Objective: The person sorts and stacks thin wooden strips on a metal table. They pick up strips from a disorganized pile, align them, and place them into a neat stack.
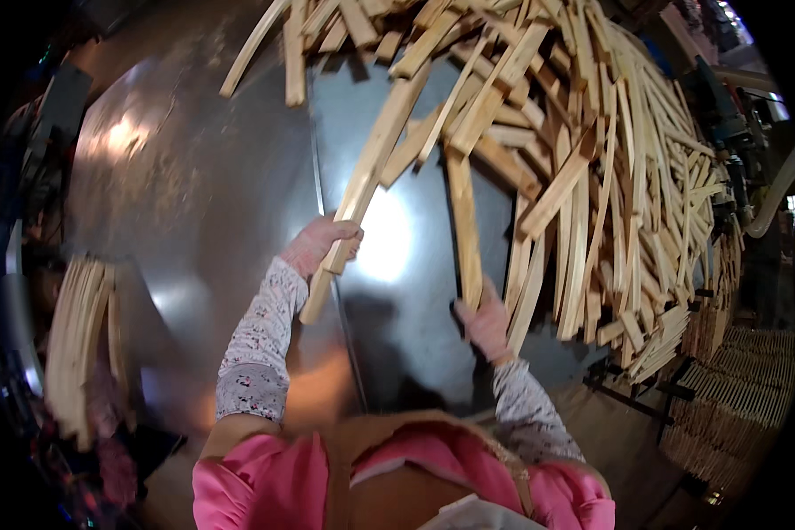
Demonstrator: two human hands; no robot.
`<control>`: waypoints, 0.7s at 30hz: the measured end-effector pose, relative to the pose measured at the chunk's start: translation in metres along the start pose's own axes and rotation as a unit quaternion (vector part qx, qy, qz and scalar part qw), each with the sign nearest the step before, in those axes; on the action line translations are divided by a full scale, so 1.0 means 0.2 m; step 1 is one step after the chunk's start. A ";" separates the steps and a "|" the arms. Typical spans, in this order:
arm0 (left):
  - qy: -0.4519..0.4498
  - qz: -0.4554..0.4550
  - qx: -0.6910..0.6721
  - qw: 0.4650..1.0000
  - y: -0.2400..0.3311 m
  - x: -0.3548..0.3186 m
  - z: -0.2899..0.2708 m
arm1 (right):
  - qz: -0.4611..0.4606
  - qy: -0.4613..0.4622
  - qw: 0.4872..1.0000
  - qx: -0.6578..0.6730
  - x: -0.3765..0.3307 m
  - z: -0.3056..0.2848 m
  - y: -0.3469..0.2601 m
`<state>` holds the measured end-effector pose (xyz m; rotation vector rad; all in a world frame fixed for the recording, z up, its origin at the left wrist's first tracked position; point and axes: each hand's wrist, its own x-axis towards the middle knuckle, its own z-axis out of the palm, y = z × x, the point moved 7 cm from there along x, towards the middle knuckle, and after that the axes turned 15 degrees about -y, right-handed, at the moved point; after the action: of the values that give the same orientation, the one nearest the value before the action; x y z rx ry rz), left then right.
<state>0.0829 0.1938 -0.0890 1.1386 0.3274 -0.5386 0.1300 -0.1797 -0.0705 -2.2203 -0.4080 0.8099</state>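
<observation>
My left hand is closed round a pair of long pale wooden strips, which slant away up and to the right. Their near ends stick out below my fist, and the far ends reach the edge of a big heap of loose wooden strips. Off to the right, my right hand grips the near end of another wooden strip. That one points almost straight away from me, its far end among the pieces of the heap.
A shiny metal tabletop carries the heap, which covers its far and right sides. Low at the left stands a bundle of wooden strips. Beyond the right edge are neatly layered stacks of wooden strips beside a dark metal frame.
</observation>
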 end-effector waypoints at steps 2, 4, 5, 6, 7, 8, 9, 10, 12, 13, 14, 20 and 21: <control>-0.031 0.065 -0.237 0.969 -0.34 -0.31 0.19 | -0.024 -0.031 0.995 0.092 -0.04 0.09 -0.05; 0.005 0.047 -0.300 0.953 -0.55 -0.51 0.38 | -0.035 -0.046 0.986 0.154 -0.15 0.24 -0.17; 0.046 0.032 -0.307 0.950 -0.62 -0.60 0.48 | -0.021 -0.063 0.980 0.185 -0.27 0.35 -0.19; 0.021 0.036 -0.334 0.942 -0.76 -0.65 0.51 | -0.008 -0.084 0.973 0.214 -0.41 0.47 -0.23; 0.030 0.029 -0.318 0.947 -0.84 -0.67 0.51 | 0.000 -0.097 0.966 0.242 -0.50 0.57 -0.27; 0.036 0.019 -0.303 0.952 -0.93 -0.69 0.52 | -0.053 -0.101 0.943 0.312 -0.63 0.69 -0.29; 0.044 0.005 -0.293 0.955 -1.06 -0.72 0.53 | -0.028 -0.122 0.957 0.262 -0.73 0.78 -0.27; 0.021 0.018 -0.280 0.960 -1.10 -0.71 0.54 | -0.031 -0.137 0.965 0.220 -0.77 0.80 -0.30; 0.066 0.023 -0.125 0.990 -1.07 -0.80 0.63 | -0.075 -0.146 0.977 0.139 -0.76 0.83 -0.37; 0.089 0.028 -0.042 0.995 -1.00 -0.84 0.70 | -0.119 -0.144 0.977 0.100 -0.71 0.85 -0.41; 0.122 -0.024 -0.013 0.992 -1.02 -0.84 0.71 | -0.101 -0.189 0.969 0.121 -0.69 0.86 -0.49; 0.297 -0.091 0.172 0.935 -0.82 -1.13 0.64 | -0.029 -0.199 0.889 0.412 -0.63 0.92 -0.44; 0.352 -0.156 0.268 0.883 -0.82 -1.21 0.58 | 0.000 -0.215 0.888 0.406 -0.63 0.92 -0.42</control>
<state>-0.2120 0.0941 -0.0457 1.8294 1.0554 -0.4908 -0.0906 -0.0888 -0.0551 -1.2571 -0.2089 1.2077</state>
